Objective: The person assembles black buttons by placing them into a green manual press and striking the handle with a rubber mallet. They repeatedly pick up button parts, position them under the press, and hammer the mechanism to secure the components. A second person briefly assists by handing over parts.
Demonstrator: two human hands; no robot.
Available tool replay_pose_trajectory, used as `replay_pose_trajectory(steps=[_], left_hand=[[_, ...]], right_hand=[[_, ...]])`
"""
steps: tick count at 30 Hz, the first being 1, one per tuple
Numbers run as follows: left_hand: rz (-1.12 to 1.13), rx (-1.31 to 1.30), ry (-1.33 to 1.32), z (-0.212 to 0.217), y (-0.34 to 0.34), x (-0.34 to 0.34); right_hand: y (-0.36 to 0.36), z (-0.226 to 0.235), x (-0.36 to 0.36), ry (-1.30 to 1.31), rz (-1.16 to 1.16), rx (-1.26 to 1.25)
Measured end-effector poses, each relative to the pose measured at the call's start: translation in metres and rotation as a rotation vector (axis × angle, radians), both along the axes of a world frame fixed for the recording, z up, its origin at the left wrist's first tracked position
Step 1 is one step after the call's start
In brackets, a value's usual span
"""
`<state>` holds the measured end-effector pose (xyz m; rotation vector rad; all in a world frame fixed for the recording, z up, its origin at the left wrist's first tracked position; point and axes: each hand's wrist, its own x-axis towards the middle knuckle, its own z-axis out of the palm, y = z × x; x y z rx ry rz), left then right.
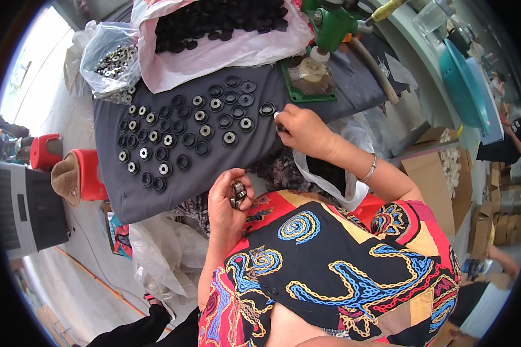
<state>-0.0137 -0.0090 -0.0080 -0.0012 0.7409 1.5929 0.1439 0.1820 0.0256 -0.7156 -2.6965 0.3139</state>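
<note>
At frame centre the right hand pinches a metal insert by a black rubber ring, seemingly mid-fitting, while the left hand cups spare metal inserts; next needs seating it squarely.

Green metal press tool at far edge; clear plastic bag of metal rings; pink plastic bag of black parts; red plastic stool; teal plastic basin; brown cardboard boxes.
</note>
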Motion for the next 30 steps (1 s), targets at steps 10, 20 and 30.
replay_pose_trajectory(steps=[10,20,30], left_hand=[[0.016,0.046,-0.099,-0.001,-0.005,-0.004],[0.023,0.033,-0.105,0.0,-0.006,-0.005],[0.046,0.069,-0.095,-0.004,0.0,-0.006]], right_hand=[[0.059,0.009,-0.071,0.008,0.091,-0.052],[0.063,0.008,-0.083,-0.151,0.106,0.05],[-0.012,0.035,-0.069,0.16,0.394,0.165]])
